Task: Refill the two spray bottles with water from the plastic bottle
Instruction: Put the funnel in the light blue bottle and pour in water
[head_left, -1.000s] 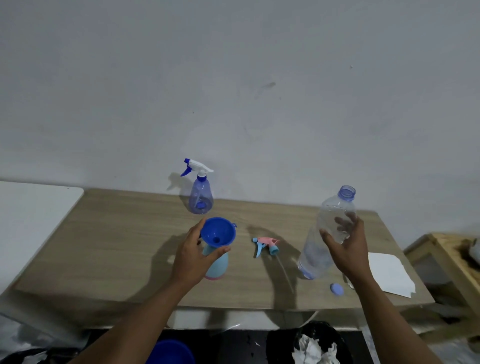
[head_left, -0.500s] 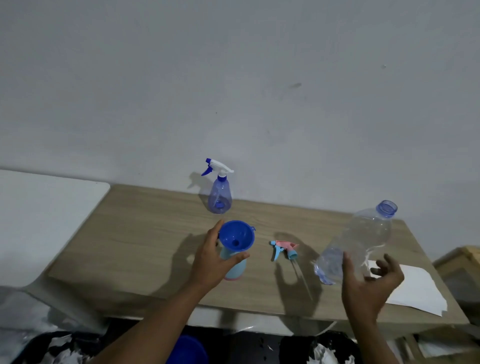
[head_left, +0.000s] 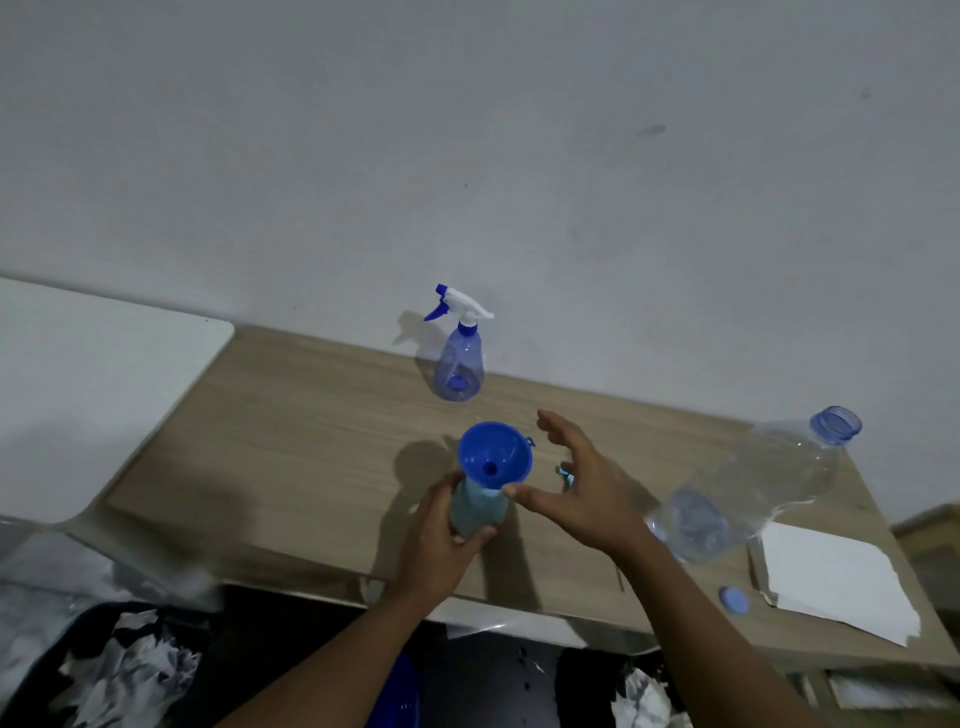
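At the middle of the wooden table, the left hand is wrapped round the body of a pale blue spray bottle, whose head is off. A glossy blue plastic funnel, round-mouthed and tapering, sits in its neck just above that grip. The right hand hovers just to the right of the funnel with fingers spread wide, holding nothing; its thumb tip looks to be at the bottle's shoulder, though I cannot tell if it touches. Part of a small pale blue piece peeks out behind that palm. Farther right, the clear plastic bottle is tilted, uncapped, its ribbed blue neck pointing up and away; its round blue cap lies on the table nearer the front edge, beside a white sheet of paper. Beyond the funnel, near the wall, a translucent violet spray bottle stands upright with its white and blue trigger head on.
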